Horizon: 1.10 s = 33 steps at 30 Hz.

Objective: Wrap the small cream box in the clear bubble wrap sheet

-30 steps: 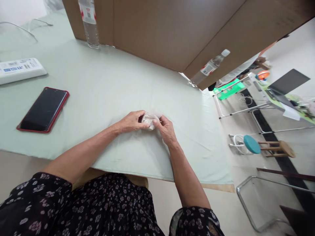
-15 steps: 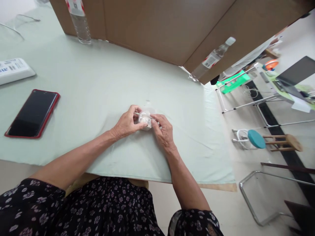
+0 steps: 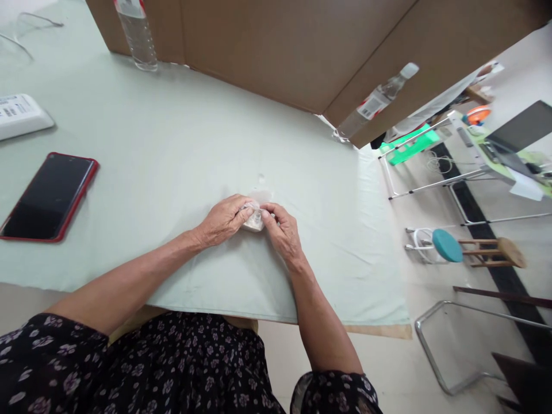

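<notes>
Item: small clear packet [image 3: 254,219] (contents unclear), on pale green cloth [image 3: 172,149] near the table's front edge. Left hand [image 3: 224,220] and right hand [image 3: 280,230] both pinch it with curled fingertips. Nearby: red-cased phone [image 3: 47,197], far left

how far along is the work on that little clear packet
Done: nothing that I can tell. In hand: the left hand and right hand both pinch the small clear packet, low on the green cloth. Left: its whitish contents look still inside.
</notes>
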Motion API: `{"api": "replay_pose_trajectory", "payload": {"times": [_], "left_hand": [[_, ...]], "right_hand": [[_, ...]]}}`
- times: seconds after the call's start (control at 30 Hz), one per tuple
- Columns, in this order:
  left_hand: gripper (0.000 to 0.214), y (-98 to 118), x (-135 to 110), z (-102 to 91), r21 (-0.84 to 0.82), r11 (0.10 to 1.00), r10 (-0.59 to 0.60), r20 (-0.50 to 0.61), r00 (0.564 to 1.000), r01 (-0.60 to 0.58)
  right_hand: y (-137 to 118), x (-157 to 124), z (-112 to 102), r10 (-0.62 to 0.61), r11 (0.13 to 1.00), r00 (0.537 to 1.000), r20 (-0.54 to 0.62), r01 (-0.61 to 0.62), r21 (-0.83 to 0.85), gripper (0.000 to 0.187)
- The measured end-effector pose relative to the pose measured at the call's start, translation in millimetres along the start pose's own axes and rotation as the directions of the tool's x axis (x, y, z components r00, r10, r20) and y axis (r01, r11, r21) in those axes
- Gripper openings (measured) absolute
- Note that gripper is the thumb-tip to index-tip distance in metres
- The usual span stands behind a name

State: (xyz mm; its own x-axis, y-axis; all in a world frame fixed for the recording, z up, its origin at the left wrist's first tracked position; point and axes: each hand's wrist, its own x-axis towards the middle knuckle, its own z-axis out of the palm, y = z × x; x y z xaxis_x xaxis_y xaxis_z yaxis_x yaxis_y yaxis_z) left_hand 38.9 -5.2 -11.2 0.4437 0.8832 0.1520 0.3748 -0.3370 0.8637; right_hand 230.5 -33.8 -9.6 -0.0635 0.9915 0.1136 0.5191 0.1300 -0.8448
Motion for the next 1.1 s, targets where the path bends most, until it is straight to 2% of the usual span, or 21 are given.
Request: {"api": "replay_pose_trajectory", "payload": {"times": [0.1, 0.2, 0.37, 0.5, 0.57, 0.7, 0.83, 1.1], "left_hand": [[0.038, 3, 0, 1.0, -0.035, 0.998, -0.045, -0.022, 0.999, 0.044], [0.034, 5, 1, 3.3, -0.098, 0.993, -0.079, -0.092, 0.993, 0.070], [0.027, 5, 2, 8.9, -0.139, 0.990, -0.061, -0.233, 0.971, 0.029], [0.022, 5, 2, 9.6, -0.188, 0.975, -0.155, -0.201, 0.967, 0.117], [0.020, 5, 3, 10.1, -0.217, 0.965, -0.187, -0.187, 0.964, 0.145], [0.019, 7, 5, 13.7, -0.254, 0.954, -0.218, -0.231, 0.948, 0.157], [0.019, 7, 5, 14.6, -0.234, 0.965, -0.178, -0.254, 0.951, 0.118], [0.024, 5, 3, 5.3, -0.138, 0.989, -0.070, -0.160, 0.985, 0.048]], "right_hand": [[0, -1, 1, -0.006, 1.000, 1.000, -0.012, 0.006, -0.010, 0.030], [-1, -2, 2, -0.037, 0.999, 0.999, -0.026, 0.037, -0.011, 0.030], [-4, -5, 5, -0.002, 1.000, 0.999, -0.032, 0.002, 0.005, 0.029], [-6, -10, 9, 0.033, 0.999, 0.996, -0.086, -0.030, 0.037, 0.028], [-6, -10, 10, -0.005, 1.000, 0.995, -0.096, 0.007, 0.025, 0.027], [-6, -8, 8, -0.096, 0.995, 0.994, -0.056, 0.096, -0.003, 0.025], [-8, -9, 9, -0.076, 0.997, 0.995, -0.060, 0.076, -0.007, 0.025], [-9, -16, 16, 0.026, 0.994, 0.984, -0.178, -0.006, 0.110, 0.022]]}}
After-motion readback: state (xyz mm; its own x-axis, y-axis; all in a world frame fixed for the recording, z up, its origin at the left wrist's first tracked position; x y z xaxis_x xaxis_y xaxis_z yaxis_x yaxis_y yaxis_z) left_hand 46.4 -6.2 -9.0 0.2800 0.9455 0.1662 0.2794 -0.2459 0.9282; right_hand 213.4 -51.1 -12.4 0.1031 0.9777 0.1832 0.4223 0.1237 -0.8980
